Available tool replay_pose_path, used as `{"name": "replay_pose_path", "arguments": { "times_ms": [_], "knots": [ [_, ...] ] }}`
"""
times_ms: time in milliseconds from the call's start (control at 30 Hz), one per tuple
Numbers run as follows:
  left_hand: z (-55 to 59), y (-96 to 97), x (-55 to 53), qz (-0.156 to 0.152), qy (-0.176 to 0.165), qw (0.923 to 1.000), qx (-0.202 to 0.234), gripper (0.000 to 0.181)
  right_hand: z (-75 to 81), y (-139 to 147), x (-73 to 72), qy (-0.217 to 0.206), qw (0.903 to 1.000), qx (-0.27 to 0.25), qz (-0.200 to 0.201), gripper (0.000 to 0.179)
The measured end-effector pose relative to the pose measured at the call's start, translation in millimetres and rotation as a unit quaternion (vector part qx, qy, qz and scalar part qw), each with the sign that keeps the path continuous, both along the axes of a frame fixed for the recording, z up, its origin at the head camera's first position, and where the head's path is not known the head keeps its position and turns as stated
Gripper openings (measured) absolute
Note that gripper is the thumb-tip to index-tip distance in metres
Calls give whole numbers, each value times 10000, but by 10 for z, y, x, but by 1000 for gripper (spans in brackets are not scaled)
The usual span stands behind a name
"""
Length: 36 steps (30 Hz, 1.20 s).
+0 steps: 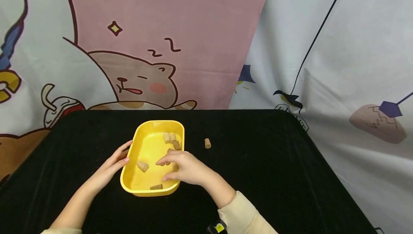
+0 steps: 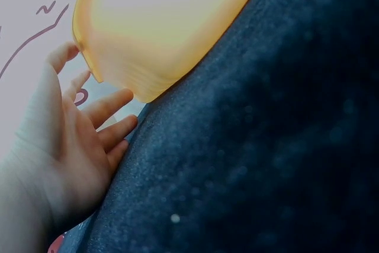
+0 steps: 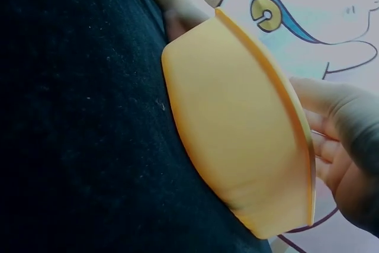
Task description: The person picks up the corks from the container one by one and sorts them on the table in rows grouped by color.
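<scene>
A yellow plastic tray (image 1: 146, 155) stands on the black-covered table, with several corks inside. One cork (image 1: 143, 166) lies toward the tray's left side, and another cork (image 1: 156, 187) is by the near end. More corks (image 1: 166, 138) cluster at the far right corner. My left hand (image 1: 111, 166) touches the tray's left wall with spread, fairly straight fingers (image 2: 106, 109). Over the right rim reaches my right hand (image 1: 185, 167), thumb apart from loosely bent fingers; nothing shows pinched between them. A cork (image 1: 175, 167) partly shows under this hand. The right wrist view has the tray wall hiding the fingertips.
Outside the tray, a single cork (image 1: 208, 143) stands on the black cloth (image 1: 258, 162) to the right. Behind the table hangs a printed curtain (image 1: 206, 29) with cartoon animals.
</scene>
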<state>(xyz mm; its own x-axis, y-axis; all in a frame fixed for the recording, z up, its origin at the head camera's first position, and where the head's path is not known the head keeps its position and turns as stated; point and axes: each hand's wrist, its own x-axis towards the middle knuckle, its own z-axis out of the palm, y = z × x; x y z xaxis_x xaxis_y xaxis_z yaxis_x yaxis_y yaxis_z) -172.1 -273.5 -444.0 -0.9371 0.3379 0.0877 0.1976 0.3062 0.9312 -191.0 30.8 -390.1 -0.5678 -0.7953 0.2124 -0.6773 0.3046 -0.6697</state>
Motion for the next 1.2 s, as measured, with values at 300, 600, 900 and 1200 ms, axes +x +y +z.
{"name": "replay_pose_path", "arguments": {
  "times_ms": [300, 600, 900, 1200],
  "knots": [
    [-16, 1, -3, 56, -46, 10000, -11, 55, 69, -223, -60, 178, 9888, 1267, 764, 37],
    [7, 15, 13, 57, -56, 10000, -28, 56, 86, -342, -54, -175, 9793, 1823, 857, 30],
    [-11, -4, -8, 31, -6, 10000, -10, 56, 57, -372, -52, 70, 9730, 2105, 940, 23],
    [-9, -7, 3, 33, -3, 10000, -9, 56, 73, -407, -45, 60, 9650, 2408, 1039, 20]
  ]
}}
